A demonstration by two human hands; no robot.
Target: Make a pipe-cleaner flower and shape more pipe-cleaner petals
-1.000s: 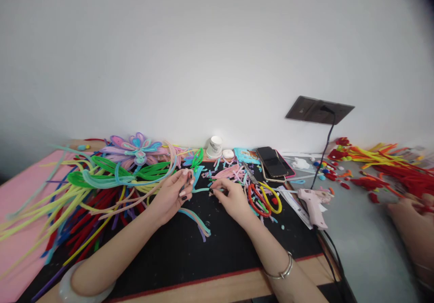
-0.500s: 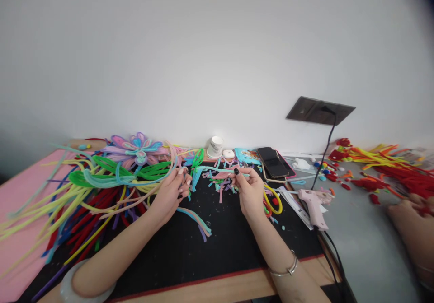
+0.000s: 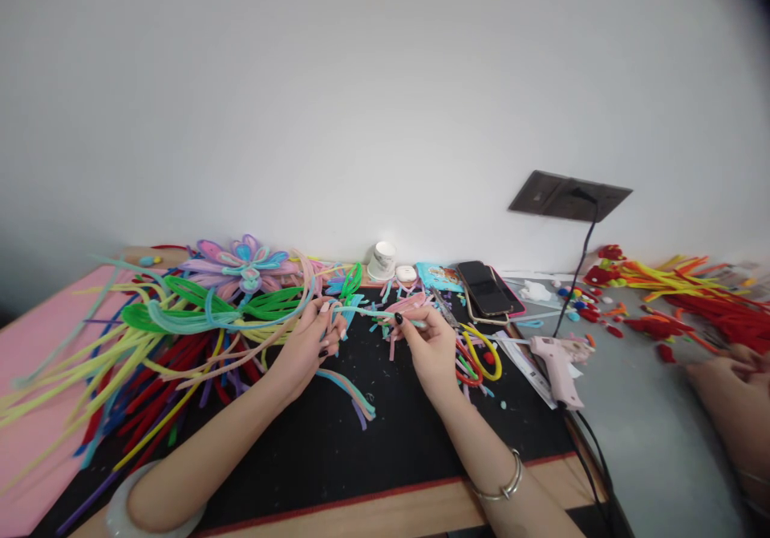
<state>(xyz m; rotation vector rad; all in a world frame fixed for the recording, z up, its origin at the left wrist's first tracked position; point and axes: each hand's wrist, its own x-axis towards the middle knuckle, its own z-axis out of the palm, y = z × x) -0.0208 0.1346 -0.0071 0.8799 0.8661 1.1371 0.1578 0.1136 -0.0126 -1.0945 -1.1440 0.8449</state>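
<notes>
A pale blue pipe cleaner (image 3: 366, 311) runs nearly level between my two hands. My left hand (image 3: 306, 348) pinches its left end, where a bit of pink pipe cleaner also shows at the fingertips. Thumb and fingers of my right hand (image 3: 431, 347) are closed on the other end. Left of my left hand lies a large heap of loose pipe cleaners, with a bent green bundle (image 3: 180, 304) and a pastel pipe-cleaner flower (image 3: 245, 264) behind it. Short cut pieces (image 3: 392, 350) are scattered beyond the gap between my hands.
A paper cup (image 3: 383, 259) stands by the wall, with phones (image 3: 486, 288) farther right. A pink glue gun (image 3: 558, 371) and its cord lie right of the black mat (image 3: 361, 466). At the right edge, another person's hand (image 3: 731, 386) is near red pipe cleaners (image 3: 727, 320).
My right hand has moved left and slightly down, closer to my left hand. The span of blue pipe cleaner lies farther left. A metal tool behind my right hand is uncovered.
</notes>
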